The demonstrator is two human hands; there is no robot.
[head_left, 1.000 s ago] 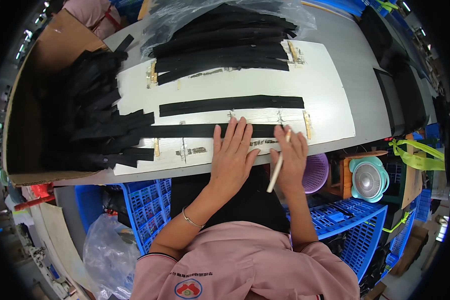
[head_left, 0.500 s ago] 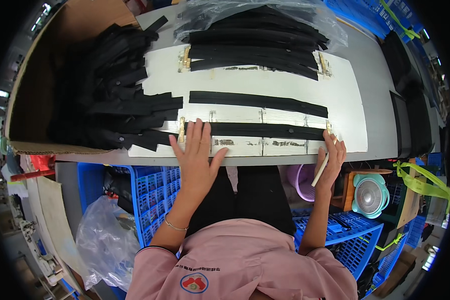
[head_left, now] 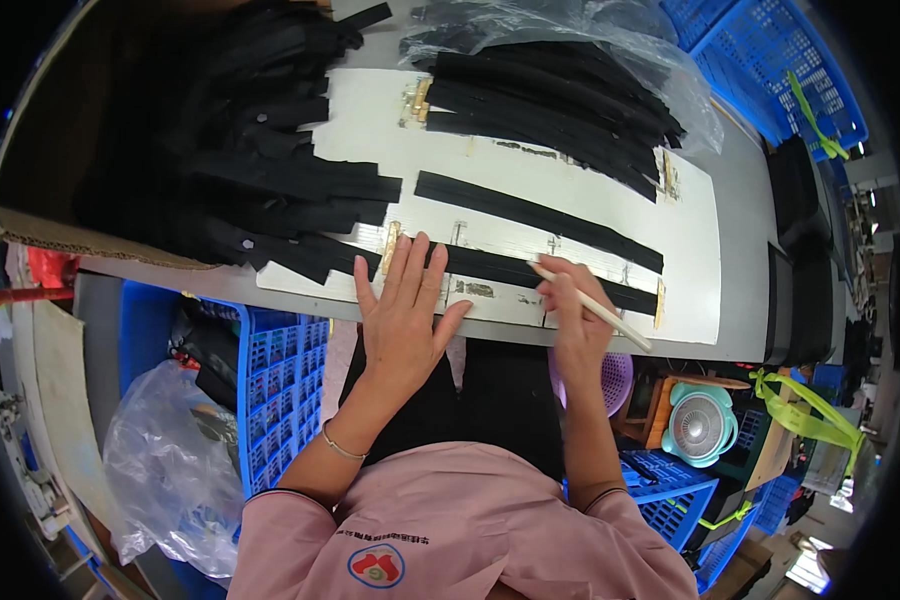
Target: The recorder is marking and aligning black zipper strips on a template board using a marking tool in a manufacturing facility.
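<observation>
Your left hand (head_left: pixel 407 308) lies spread flat on the black strip (head_left: pixel 530 272), pinning it to the white board (head_left: pixel 690 220). Your right hand (head_left: pixel 576 310) pinches a pale stick (head_left: pixel 590 304), tip on the strip's edge.

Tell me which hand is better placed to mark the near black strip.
Right. The right hand holds the pale pencil with its tip at the near black strip; the left hand lies flat, pinning that strip to the white board.

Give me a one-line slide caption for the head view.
Left hand pressed flat on a black strip lying on a white board, right hand holding a pale stick to it.
</observation>
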